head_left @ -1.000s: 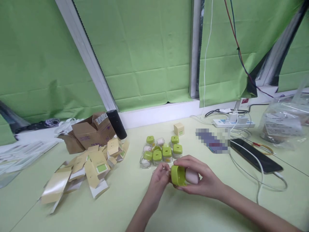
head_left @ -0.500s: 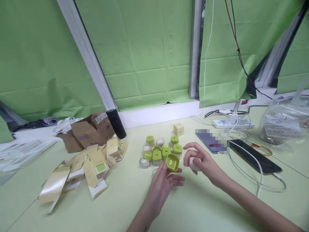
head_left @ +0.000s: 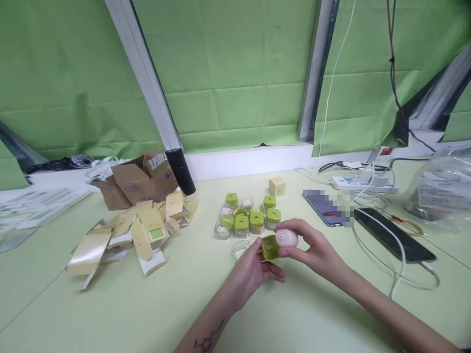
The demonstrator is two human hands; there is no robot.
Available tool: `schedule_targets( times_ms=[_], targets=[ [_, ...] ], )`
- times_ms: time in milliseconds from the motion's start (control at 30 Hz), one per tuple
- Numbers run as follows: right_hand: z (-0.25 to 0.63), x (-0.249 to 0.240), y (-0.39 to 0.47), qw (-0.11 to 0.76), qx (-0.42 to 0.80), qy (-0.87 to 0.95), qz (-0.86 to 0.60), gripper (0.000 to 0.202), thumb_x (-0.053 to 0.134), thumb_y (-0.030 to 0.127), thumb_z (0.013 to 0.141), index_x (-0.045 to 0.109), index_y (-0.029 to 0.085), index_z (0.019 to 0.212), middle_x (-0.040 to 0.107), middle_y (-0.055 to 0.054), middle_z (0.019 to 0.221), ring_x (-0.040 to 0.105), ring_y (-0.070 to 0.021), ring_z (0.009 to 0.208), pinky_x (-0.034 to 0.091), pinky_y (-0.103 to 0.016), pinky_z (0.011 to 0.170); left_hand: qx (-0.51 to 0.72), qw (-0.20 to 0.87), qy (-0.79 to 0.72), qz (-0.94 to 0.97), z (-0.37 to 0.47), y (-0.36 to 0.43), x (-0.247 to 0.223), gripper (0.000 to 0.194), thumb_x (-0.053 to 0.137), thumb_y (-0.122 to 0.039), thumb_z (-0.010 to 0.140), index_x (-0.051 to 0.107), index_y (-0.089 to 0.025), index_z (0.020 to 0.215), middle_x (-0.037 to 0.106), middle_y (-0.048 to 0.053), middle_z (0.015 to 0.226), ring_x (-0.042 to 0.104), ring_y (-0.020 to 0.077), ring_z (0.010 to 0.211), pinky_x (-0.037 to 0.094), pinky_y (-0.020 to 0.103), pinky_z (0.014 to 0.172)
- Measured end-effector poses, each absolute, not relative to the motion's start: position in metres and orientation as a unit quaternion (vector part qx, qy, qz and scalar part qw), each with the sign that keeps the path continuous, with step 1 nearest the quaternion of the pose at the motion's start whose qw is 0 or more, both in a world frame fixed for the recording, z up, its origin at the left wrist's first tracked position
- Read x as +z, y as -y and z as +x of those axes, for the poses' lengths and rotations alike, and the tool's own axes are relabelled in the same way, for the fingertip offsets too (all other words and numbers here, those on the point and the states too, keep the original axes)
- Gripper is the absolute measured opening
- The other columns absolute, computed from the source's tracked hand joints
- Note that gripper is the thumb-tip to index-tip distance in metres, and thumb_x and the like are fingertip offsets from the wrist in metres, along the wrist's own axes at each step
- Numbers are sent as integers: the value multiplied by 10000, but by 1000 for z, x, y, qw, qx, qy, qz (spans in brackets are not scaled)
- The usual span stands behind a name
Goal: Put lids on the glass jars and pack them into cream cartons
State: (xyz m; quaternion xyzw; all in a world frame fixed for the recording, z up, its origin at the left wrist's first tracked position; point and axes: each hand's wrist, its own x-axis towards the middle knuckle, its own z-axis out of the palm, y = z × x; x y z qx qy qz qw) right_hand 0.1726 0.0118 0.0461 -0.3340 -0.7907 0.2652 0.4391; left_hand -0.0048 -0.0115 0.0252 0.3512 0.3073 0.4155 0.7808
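A green square cup (head_left: 270, 248) is held by its left edge between the fingers of my left hand (head_left: 250, 274), its hollow side facing up. Close over its right side, a small pinkish-white rounded piece (head_left: 287, 238) with a little nub is pinched in my right hand (head_left: 312, 247). Just behind my left fingers stands a clear square container (head_left: 240, 248), partly hidden. Beyond it, several clear containers with green lids (head_left: 256, 219) stand in a cluster, and some hold pale pieces (head_left: 222, 230).
Flattened cream cartons (head_left: 147, 230) and an open brown box (head_left: 140, 181) lie at left, beside a black cylinder (head_left: 180, 171). A small cream box (head_left: 277, 187) stands behind the cluster. Phones (head_left: 393, 235), cables, a power strip (head_left: 362, 184) and a plastic bag (head_left: 437, 191) occupy the right.
My right hand has moved left to the green cup, and the pale piece now shows its nub. More of the clear container is visible. The whole view has shifted slightly.
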Motion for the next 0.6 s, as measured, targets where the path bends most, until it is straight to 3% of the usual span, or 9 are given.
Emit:
schedule_targets(
  times_ms=[133, 233, 433, 600],
  targets=[
    [165, 38, -9, 393, 98, 864, -299, 348, 614, 470, 793, 564, 238, 1047, 684, -58, 964, 594, -212, 827, 476, -356, 714, 416, 784, -296, 353, 0, 15, 29, 364, 446, -438, 875, 595, -113, 946, 595, 56, 778, 556, 155, 739, 439, 359, 814],
    [161, 32, -10, 380, 26, 882, -279, 316, 596, 418, 827, 568, 238, 1086, 681, -62, 986, 572, -215, 860, 463, -370, 742, 431, 772, -295, 362, 2, 17, 30, 323, 466, -412, 869, 599, -143, 987, 593, 47, 816, 538, 150, 759, 442, 370, 816],
    [155, 28, -8, 420, 13, 869, -261, 303, 568, 218, 853, 545, 235, 1155, 640, -65, 958, 534, -193, 868, 498, -324, 725, 475, 733, -276, 401, 3, 18, 21, 237, 481, -332, 870, 632, -173, 959, 605, 54, 932, 521, 165, 882, 438, 298, 787],
    [156, 30, -6, 404, 30, 878, -254, 361, 555, 211, 864, 513, 263, 1218, 594, -72, 998, 521, -202, 932, 513, -332, 755, 490, 713, -305, 398, 0, 17, 21, 212, 515, -322, 844, 648, -162, 888, 587, 36, 844, 504, 153, 847, 437, 239, 716]
  ],
)
